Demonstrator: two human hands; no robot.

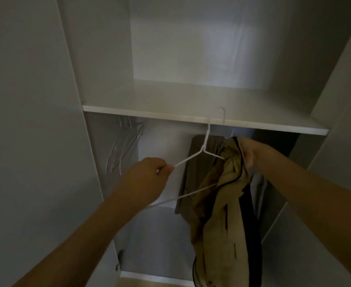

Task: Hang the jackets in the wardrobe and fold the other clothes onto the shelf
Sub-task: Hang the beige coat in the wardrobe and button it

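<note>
A tan jacket (218, 214) with a dark lining hangs bunched in front of the open wardrobe. My right hand (251, 154) grips it at the collar, just under the white shelf (149, 110). My left hand (149, 179) pinches the left arm of a white wire hanger (193, 157). The hanger's right arm goes into the jacket's collar, and its hook rises in front of the shelf edge. Behind the tan jacket a darker olive garment (193, 162) hangs inside the wardrobe.
Several empty wire hangers (122, 146) hang at the left of the wardrobe under the shelf. A grey garment (257, 189) hangs at the right behind the tan jacket. The wardrobe's side panels and open doors (25, 121) flank both arms.
</note>
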